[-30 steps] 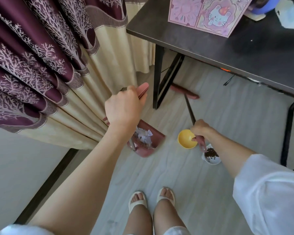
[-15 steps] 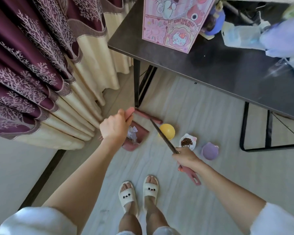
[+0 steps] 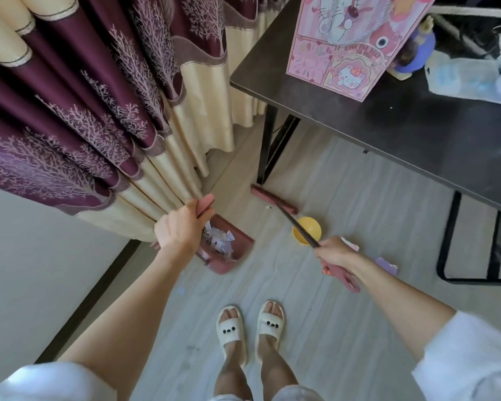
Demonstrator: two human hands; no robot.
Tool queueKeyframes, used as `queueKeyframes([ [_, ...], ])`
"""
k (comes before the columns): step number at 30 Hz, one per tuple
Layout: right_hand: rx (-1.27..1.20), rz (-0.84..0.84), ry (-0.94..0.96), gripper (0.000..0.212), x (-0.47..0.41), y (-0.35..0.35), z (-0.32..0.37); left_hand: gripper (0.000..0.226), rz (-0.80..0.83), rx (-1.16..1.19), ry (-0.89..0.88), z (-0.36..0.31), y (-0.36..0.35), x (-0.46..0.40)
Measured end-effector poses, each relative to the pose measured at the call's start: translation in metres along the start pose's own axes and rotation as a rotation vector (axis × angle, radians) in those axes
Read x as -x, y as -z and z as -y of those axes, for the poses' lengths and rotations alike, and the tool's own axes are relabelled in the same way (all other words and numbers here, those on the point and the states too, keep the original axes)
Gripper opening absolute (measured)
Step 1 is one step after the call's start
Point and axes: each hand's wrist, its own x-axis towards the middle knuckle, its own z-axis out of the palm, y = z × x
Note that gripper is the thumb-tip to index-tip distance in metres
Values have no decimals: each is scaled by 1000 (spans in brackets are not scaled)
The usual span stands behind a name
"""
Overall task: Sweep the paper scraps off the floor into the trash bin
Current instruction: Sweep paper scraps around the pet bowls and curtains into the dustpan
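My left hand (image 3: pixel 182 227) grips the dustpan (image 3: pixel 229 250) handle beside the paper scraps (image 3: pixel 222 241), my right hand (image 3: pixel 334 253) grips the broom (image 3: pixel 274 198) handle running forward-left to a head beyond the dustpan.

Both hands reach forward with fingers curled: the left hand (image 3: pixel 181 227) gripping, the right hand (image 3: pixel 334 253) gripping lower.

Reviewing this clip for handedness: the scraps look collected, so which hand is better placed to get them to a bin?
Left. The left hand grips the dustpan handle, and the paper scraps lie inside it. The right hand only holds the broom. No bin is in view.
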Motion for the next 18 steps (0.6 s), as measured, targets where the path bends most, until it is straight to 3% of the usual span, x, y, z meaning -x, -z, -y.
queueKeyframes([
  [5,3,135,-3,17,16,-25,2,46,14,1,26,15,4,-4],
  [12,-75,234,-35,9,57,-11,22,46,17,21,-12,30,6,-6],
  [16,-88,180,33,24,74,-17,29,46,28,34,-45,35,6,-8],
  [18,-85,133,68,17,79,-24,35,46,47,44,-63,41,6,-8],
])
